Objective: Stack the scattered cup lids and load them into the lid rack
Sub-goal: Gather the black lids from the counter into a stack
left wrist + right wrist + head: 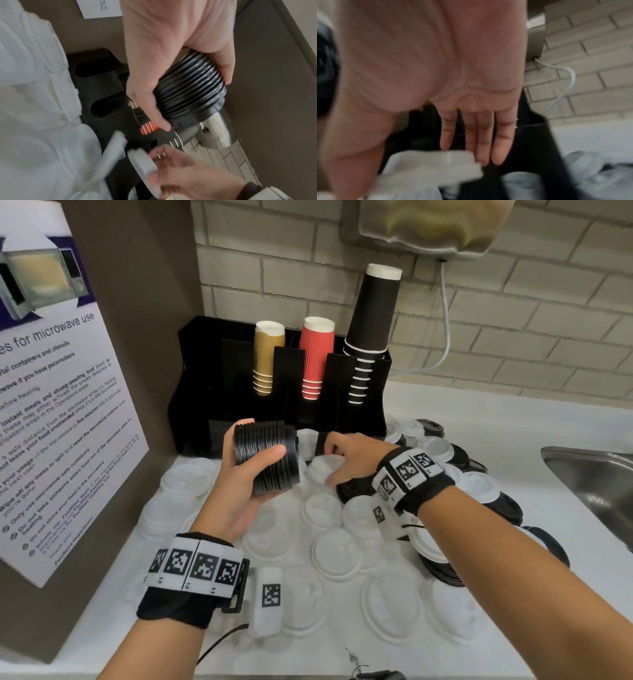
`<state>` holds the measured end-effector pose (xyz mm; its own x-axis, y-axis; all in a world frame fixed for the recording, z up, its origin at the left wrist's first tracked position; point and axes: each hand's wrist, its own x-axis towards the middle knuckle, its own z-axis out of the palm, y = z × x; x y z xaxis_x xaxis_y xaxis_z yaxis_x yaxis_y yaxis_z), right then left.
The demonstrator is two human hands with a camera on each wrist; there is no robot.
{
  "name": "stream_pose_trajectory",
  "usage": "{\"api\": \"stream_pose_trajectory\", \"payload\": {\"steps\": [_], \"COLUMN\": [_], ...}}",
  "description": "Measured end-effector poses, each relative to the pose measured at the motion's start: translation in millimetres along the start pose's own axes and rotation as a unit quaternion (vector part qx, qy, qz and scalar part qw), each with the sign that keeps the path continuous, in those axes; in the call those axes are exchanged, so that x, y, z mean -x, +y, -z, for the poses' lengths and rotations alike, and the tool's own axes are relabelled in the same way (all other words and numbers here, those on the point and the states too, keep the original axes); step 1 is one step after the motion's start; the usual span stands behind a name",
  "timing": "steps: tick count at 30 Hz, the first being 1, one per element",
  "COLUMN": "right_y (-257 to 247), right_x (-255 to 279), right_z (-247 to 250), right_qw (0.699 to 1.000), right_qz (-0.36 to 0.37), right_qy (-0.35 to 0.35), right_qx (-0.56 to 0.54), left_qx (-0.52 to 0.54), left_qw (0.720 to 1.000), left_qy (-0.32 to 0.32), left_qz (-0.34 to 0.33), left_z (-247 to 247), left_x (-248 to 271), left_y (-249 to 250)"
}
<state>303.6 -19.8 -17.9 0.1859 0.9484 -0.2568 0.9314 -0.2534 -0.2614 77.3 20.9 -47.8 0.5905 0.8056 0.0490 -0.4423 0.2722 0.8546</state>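
**Lid sorting: one black stack built, nothing racked yet**

The stack of black lids (265, 457) is up in the air, lying on its side in the left hand (239, 487), thumb curled over the front and fingers wrapped round the back, right in front of the black rack (202, 392). I'd say that stack is ready to load, but it's not in a slot yet.

The right hand (352, 457) is reaching over the pile with fingers fairly straight and close together, touching a white lid (325, 467); can't tell if it's actually pinching it, the wrist shot is blurry.

Loads left: loose white lids (337, 553) cover the counter (513, 422), with black ones (442, 568) mixed in on the right.

The rack's upper slots hold gold cups (267, 357), red cups (315, 357) and black cups (370, 330). Its lower lid bays look dark; I can't see lids in them.
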Motion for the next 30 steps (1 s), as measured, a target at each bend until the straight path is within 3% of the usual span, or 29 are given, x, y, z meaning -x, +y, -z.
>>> {"api": "stream_pose_trajectory", "payload": {"steps": [3, 5, 9, 15, 19, 25, 28, 30], "right_y": [-13.6, -13.7, -8.3, -3.7, -1.1, 3.8, 5.2, 2.1], "right_x": [3.9, 1.0, -2.2, -4.9, -4.9, 3.8, 16.0, 28.9], "right_z": [7.5, 8.6, -4.3, -31.2, -30.2, -10.5, -5.6, -7.4], "right_qw": [0.999, 0.999, 0.961, 0.962, 0.975, 0.994, 0.978, 0.944], "right_qz": [0.026, -0.019, -0.139, -0.142, -0.132, -0.097, -0.095, -0.076], "right_qy": [0.017, -0.002, -0.123, -0.085, -0.063, 0.053, 0.127, 0.166], "right_qx": [-0.044, 0.039, 0.204, 0.219, 0.168, -0.003, -0.136, -0.274], "left_qx": [-0.009, -0.011, -0.003, 0.000, -0.001, -0.007, -0.005, -0.005], "left_qw": [1.000, 1.000, 1.000, 1.000, 1.000, 1.000, 0.999, 0.999], "left_qy": [-0.012, -0.016, -0.016, -0.010, -0.005, -0.009, -0.015, -0.018], "left_qz": [-0.005, -0.004, 0.008, 0.014, 0.018, 0.024, 0.028, 0.030], "left_z": [-3.4, -4.5, -4.2, -2.0, -0.8, -2.7, -7.4, -11.5], "left_x": [-0.2, 0.3, 2.1, 2.0, 2.9, 2.8, 2.5, 2.7], "left_y": [3.8, 3.9, 0.2, -0.6, -2.3, -5.7, -10.5, -14.5]}}
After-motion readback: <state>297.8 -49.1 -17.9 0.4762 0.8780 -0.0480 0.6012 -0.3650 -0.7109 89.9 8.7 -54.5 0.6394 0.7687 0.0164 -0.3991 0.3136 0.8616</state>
